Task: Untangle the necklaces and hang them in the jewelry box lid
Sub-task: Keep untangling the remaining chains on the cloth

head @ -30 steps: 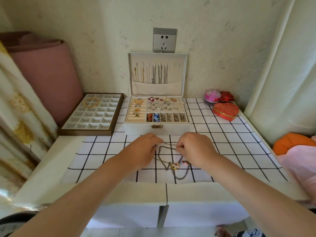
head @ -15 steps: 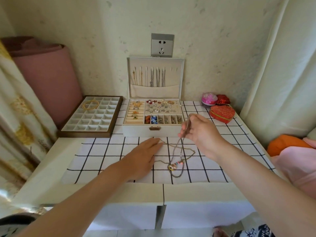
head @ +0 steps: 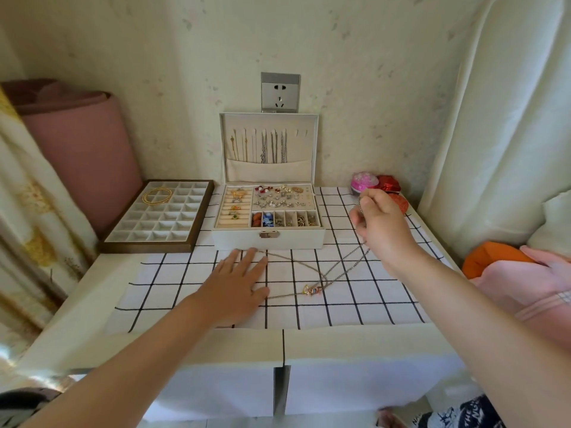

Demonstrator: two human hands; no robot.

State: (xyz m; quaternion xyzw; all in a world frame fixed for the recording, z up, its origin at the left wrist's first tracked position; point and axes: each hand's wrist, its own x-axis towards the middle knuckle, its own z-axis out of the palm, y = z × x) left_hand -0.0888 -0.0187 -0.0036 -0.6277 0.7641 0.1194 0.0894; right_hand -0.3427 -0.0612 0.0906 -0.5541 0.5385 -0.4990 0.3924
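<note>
While the left hand [head: 238,282] lies flat on the checked cloth [head: 355,304], fingers straight and slightly spread, its fingertips press on one strand of the tangled necklaces [head: 336,273] just in front of the jewelry box [head: 268,239]. A second strand comes out from beneath that hand near the thumb and runs right to a small knot of coloured pendants [head: 310,290] lying on the cloth. The right hand [head: 381,230] is raised above the right side of the table [head: 99,279], thumb and forefinger pinched together on a chain end, the other fingers loosely curled. From that pinch the chain drops past the hand, then slants down and left to the pendants. Where the strands meet, I cannot tell how many necklaces there are. Behind, the box's lid [head: 315,149] stands upright against the wall. Gold and silver hung chains [head: 272,146] are already in a row inside it, above a fabric pocket.
</note>
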